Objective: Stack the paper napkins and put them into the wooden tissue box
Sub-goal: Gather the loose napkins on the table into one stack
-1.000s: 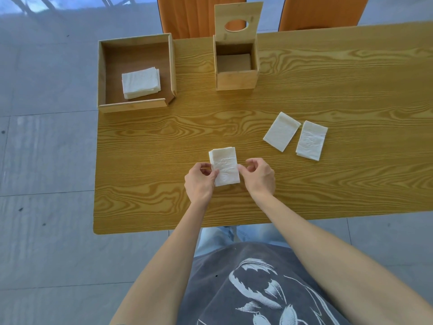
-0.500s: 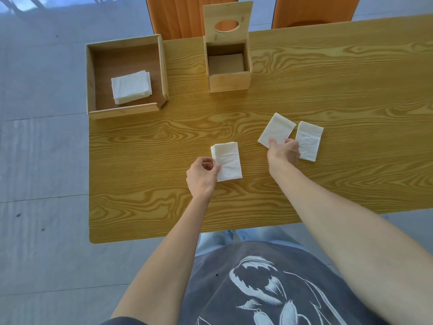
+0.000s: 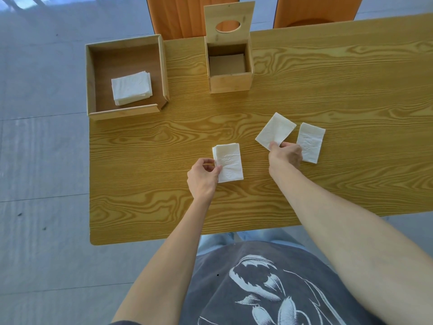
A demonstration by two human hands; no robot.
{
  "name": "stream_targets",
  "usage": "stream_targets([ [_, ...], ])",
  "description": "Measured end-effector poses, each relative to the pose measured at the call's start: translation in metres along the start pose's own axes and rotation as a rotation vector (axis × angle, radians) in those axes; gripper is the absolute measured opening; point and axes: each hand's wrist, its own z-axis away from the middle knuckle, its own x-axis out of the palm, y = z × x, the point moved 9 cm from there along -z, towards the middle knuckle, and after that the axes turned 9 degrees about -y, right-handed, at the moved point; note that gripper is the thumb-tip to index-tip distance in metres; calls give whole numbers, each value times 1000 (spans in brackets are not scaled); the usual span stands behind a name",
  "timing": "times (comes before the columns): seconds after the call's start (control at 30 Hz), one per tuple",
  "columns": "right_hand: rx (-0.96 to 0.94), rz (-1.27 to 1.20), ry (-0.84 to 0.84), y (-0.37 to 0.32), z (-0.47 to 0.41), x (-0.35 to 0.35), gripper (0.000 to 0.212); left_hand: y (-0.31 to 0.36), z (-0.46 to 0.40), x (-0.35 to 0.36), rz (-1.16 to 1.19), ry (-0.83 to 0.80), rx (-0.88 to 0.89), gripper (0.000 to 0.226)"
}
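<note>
A small stack of white napkins (image 3: 229, 163) lies on the table in front of me, and my left hand (image 3: 203, 179) pinches its left edge. My right hand (image 3: 285, 155) grips the near corner of a tilted napkin (image 3: 276, 131) to the right. Another single napkin (image 3: 311, 141) lies flat just right of that hand. The wooden tissue box (image 3: 230, 83) stands at the back centre, its lid with an oval hole raised upright; inside I see only the bare bottom.
A shallow wooden tray (image 3: 126, 112) at the back left corner holds a stack of napkins (image 3: 131, 87). The wooden table (image 3: 328, 90) ends at its left edge near the tray. Two orange chairs (image 3: 178, 15) stand behind the far edge.
My right hand left the stack, reached right and took hold of the tilted napkin's near corner. My left hand stayed on the stack.
</note>
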Motion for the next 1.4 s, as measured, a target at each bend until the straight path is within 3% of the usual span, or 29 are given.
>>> stream_targets([
  [0.23,-159,-49,-34,-11,8,-1,16,-1,-1,1,3,-1,4,19],
  [0.47,-219,-415,-341,-5,32,10,15,-4,1,-1,17,6,5,15],
  [0.6,-221,-387,-510,10,51,20,17,-6,3,-1,42,8,-3,13],
  [0.8,-179,-304,-594,44,67,38,23,-7,2,0,37,7,-12,13],
  [1.0,-182,-197,-596,52,72,50,23,-6,6,1,41,0,-7,10],
  [1.2,-267,8,-438,49,68,52,16,-7,8,0,40,1,-8,3],
  [1.4,-319,204,-360,39,72,48,21,-3,12,3,25,-7,17,23],
])
